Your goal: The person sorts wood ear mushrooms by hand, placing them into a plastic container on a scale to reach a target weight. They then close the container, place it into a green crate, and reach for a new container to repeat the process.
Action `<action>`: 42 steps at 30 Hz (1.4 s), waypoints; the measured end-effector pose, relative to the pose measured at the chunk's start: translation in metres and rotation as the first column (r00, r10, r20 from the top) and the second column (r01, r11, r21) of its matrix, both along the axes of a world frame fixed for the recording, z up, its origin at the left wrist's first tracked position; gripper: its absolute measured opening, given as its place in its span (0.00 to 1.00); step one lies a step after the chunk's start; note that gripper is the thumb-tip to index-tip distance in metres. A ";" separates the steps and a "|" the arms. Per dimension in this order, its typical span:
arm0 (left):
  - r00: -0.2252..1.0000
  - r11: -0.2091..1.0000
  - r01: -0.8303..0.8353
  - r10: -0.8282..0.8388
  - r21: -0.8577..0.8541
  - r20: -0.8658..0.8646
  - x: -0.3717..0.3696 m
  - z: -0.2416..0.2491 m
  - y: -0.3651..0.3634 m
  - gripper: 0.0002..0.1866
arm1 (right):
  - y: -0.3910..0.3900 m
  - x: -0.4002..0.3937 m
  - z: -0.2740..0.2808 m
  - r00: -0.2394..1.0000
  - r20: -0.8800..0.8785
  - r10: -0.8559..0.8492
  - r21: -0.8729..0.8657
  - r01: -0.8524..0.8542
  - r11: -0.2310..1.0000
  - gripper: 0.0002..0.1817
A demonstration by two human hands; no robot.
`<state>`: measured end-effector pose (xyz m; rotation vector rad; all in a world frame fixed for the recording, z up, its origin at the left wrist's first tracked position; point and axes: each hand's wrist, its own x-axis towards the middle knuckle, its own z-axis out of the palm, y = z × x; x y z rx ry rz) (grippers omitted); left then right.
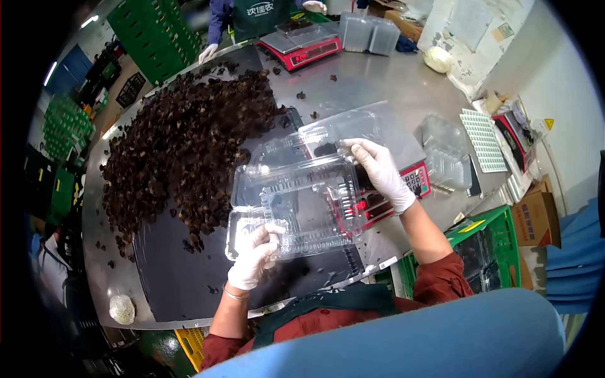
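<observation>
Clear plastic clamshell containers (296,201), seemingly more than one overlapping, are held up in front of me over the table. My left hand (255,255), in a white glove, is closed on their near left edge. Gloved as well, my right hand (381,173) grips the far right edge between thumb and fingers. Behind the clear plastic sits a red digital scale (416,179), partly covered, its red digits showing through. To the left spreads a large heap of dark brown wood ear mushrooms (183,145) on a black mat (183,283).
A stack of clear containers (446,154) stands at the right, beside a white label sheet (484,140). Across the metal table are another red scale (302,53), more containers (368,33) and a co-worker's gloved hand (208,53). A green crate (504,236) stands below right.
</observation>
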<state>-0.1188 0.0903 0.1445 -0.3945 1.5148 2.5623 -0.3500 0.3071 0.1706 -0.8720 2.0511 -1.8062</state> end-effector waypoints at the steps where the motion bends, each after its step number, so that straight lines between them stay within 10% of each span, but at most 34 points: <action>1: 1.000 1.000 0.010 -0.010 0.020 -0.004 0.000 0.000 -0.001 0.17 | 0.000 0.000 0.001 1.000 -0.007 0.005 -0.001 -0.005 1.000 0.22; 17: 0.999 0.992 0.008 -0.002 -0.127 0.045 -0.004 -0.010 0.004 0.13 | 0.002 0.008 0.008 0.985 0.166 0.041 -0.129 -0.019 0.992 0.25; 26: 0.987 0.988 -0.143 0.139 0.056 0.081 -0.004 -0.033 -0.026 0.16 | 0.021 0.020 0.004 0.844 -0.437 0.311 0.183 -0.255 0.949 0.14; 30: 0.930 0.939 -0.342 0.344 -0.038 0.132 0.000 -0.031 -0.019 0.19 | 0.019 0.052 -0.005 0.903 -0.334 0.270 0.241 -0.195 0.951 0.41; 35: 0.940 0.911 -0.340 0.333 -0.233 -0.068 0.008 -0.033 -0.015 0.26 | 0.007 0.086 -0.046 0.862 0.481 0.163 -0.123 -0.117 0.985 0.33; 42: 0.941 0.870 -0.336 0.294 -0.361 -0.167 0.016 -0.022 -0.011 0.33 | 0.000 0.098 -0.066 0.729 0.651 0.213 -0.238 -0.070 0.969 0.16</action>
